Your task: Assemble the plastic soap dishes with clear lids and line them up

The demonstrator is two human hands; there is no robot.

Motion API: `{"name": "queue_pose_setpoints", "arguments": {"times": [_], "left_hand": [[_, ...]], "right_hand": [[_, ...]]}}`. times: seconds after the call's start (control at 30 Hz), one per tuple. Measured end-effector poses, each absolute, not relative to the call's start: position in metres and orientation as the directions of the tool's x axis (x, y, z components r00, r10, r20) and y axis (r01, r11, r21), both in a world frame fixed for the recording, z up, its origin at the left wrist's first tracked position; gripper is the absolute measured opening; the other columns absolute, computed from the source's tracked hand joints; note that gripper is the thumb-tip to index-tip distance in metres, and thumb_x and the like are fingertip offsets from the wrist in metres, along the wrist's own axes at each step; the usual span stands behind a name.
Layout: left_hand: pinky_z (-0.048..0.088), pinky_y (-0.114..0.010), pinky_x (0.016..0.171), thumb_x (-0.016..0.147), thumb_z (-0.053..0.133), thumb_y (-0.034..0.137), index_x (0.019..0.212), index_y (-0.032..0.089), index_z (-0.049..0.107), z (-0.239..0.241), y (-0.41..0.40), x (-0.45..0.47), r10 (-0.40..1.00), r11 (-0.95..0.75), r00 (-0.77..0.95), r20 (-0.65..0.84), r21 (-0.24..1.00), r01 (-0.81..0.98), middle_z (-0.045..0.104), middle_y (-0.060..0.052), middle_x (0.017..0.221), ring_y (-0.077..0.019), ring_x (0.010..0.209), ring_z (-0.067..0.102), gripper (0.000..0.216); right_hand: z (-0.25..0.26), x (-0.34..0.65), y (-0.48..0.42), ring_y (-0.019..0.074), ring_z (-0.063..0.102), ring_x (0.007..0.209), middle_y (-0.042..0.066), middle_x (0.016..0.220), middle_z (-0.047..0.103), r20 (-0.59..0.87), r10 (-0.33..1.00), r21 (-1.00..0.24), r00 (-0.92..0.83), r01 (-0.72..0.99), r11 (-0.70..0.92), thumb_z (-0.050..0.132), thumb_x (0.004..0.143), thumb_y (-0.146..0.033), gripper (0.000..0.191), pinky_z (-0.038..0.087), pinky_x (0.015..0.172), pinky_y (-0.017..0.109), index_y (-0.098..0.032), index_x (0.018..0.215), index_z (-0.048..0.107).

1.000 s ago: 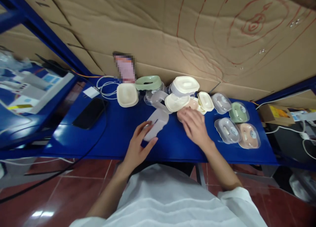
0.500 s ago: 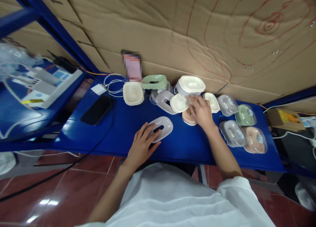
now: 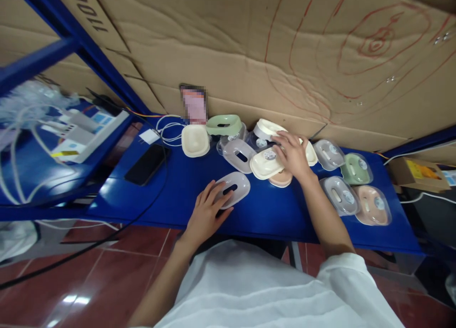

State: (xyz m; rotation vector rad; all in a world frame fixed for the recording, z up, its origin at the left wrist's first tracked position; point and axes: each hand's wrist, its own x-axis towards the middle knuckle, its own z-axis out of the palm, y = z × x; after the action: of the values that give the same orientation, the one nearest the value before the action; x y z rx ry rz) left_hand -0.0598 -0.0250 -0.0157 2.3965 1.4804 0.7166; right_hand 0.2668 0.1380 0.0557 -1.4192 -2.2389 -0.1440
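My left hand [image 3: 208, 209] has its fingers spread over the near left edge of a pale lilac oval soap dish [image 3: 242, 184] with a slot in its middle. My right hand [image 3: 294, 154] grips the right end of a cream soap dish [image 3: 263, 168] that bears a round sticker. Under that dish, a peach soap dish [image 3: 281, 179] is partly hidden. Another lilac soap dish [image 3: 237, 152] lies just to the left, and a cream-topped stack [image 3: 265, 128] stands behind my right hand. Beyond my fingers, a further cream piece [image 3: 311, 156] is half covered.
At the right lie several clear-lidded soap dishes [image 3: 340, 197]. A green dish [image 3: 224, 125] and a cream square dish [image 3: 195, 141] are at the back. A black phone [image 3: 146, 165], a white charger [image 3: 149, 136] and cables lie left. Cardboard [image 3: 228, 47] walls the blue table [image 3: 263, 214].
My right hand has brought the cream soap dish slightly nearer, and its sticker now shows. My left hand has stayed at the lilac dish. The view has shifted a little.
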Motion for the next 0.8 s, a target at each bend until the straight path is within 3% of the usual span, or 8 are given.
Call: {"name": "queue_pose_setpoints", "arguments": {"times": [0.07,0.2,0.3,0.4,0.53,0.6,0.7,0.8], "left_hand": [[0.048,-0.059,0.119,0.107,0.063,0.034,0.15,0.032,0.062,-0.015,-0.025,-0.06,0.885,-0.462,0.371,0.28,0.44,0.77,0.052,-0.011,0.165,-0.0387,0.162,0.035,0.044],[0.048,-0.061,0.12,0.107,0.062,0.033,0.151,0.032,0.061,-0.016,-0.025,-0.06,0.887,-0.458,0.37,0.276,0.442,0.771,0.052,-0.011,0.165,-0.0389,0.162,0.035,0.044],[0.047,-0.063,0.122,0.107,0.062,0.032,0.152,0.031,0.06,-0.017,-0.025,-0.06,0.879,-0.474,0.368,0.304,0.46,0.751,0.051,-0.012,0.165,-0.0385,0.163,0.033,0.045],[0.042,-0.065,0.127,0.107,0.062,0.028,0.155,0.031,0.056,-0.02,-0.025,-0.063,0.856,-0.513,0.364,0.367,0.517,0.685,0.051,-0.011,0.164,-0.0367,0.165,0.029,0.048],[0.038,-0.063,0.13,0.109,0.057,0.028,0.157,0.031,0.053,-0.021,-0.028,-0.068,0.874,-0.469,0.221,0.433,0.636,0.613,0.054,-0.011,0.161,-0.0342,0.162,0.035,0.048],[0.04,-0.06,0.129,0.112,0.052,0.032,0.156,0.029,0.054,-0.021,-0.031,-0.071,0.891,-0.407,0.085,0.446,0.701,0.586,0.057,-0.013,0.157,-0.0329,0.159,0.042,0.044],[0.044,-0.057,0.125,0.113,0.047,0.041,0.151,0.025,0.056,-0.021,-0.034,-0.074,0.867,-0.379,-0.079,0.492,0.753,0.537,0.059,-0.014,0.153,-0.0325,0.154,0.049,0.042],[0.043,-0.057,0.126,0.113,0.049,0.039,0.15,0.025,0.057,-0.018,-0.036,-0.076,0.864,-0.432,0.002,0.504,0.738,0.518,0.06,-0.014,0.151,-0.0331,0.156,0.047,0.041]], "right_hand": [[0.054,0.269,0.147,0.028,0.063,0.128,0.01,0.138,0.072,0.445,0.828,-0.2,-0.343,0.863,0.465,0.044,0.113,-0.037,0.035,0.029,0.116,0.051,-0.026,0.132,0.072],[0.048,0.272,0.16,0.03,0.063,0.128,0.011,0.136,0.074,0.41,0.862,-0.269,-0.297,0.864,0.426,0.055,0.109,-0.039,0.033,0.031,0.112,0.049,-0.022,0.132,0.072],[0.051,0.273,0.163,0.0283,0.068,0.119,0.01,0.124,0.079,0.425,0.866,-0.299,-0.262,0.863,0.408,0.054,0.11,-0.037,0.03,0.034,0.111,0.049,-0.022,0.119,0.077],[0.064,0.27,0.142,0.0261,0.07,0.114,0.009,0.118,0.08,0.582,0.78,-0.256,-0.232,0.858,0.446,0.056,0.11,-0.038,0.028,0.039,0.109,0.046,-0.022,0.12,0.077],[0.067,0.254,0.057,0.0218,0.072,0.108,0.006,0.112,0.081,0.681,0.626,-0.121,-0.38,0.784,0.608,0.065,0.107,-0.026,0.02,0.041,0.107,0.043,-0.024,0.124,0.074],[0.054,0.24,0.002,0.0187,0.072,0.103,0.004,0.108,0.082,0.662,0.574,-0.1,-0.482,0.702,0.705,0.07,0.104,-0.021,0.019,0.042,0.107,0.042,-0.024,0.122,0.074],[0.023,0.219,-0.061,0.0157,0.072,0.098,0.002,0.106,0.083,0.499,0.628,-0.164,-0.597,0.647,0.745,0.066,0.107,-0.02,0.019,0.044,0.107,0.039,-0.025,0.123,0.074],[0.0,0.205,-0.078,0.0168,0.071,0.105,0.004,0.112,0.082,0.369,0.698,-0.253,-0.613,0.657,0.711,0.059,0.109,-0.018,0.024,0.049,0.108,0.039,-0.024,0.126,0.074]]}}
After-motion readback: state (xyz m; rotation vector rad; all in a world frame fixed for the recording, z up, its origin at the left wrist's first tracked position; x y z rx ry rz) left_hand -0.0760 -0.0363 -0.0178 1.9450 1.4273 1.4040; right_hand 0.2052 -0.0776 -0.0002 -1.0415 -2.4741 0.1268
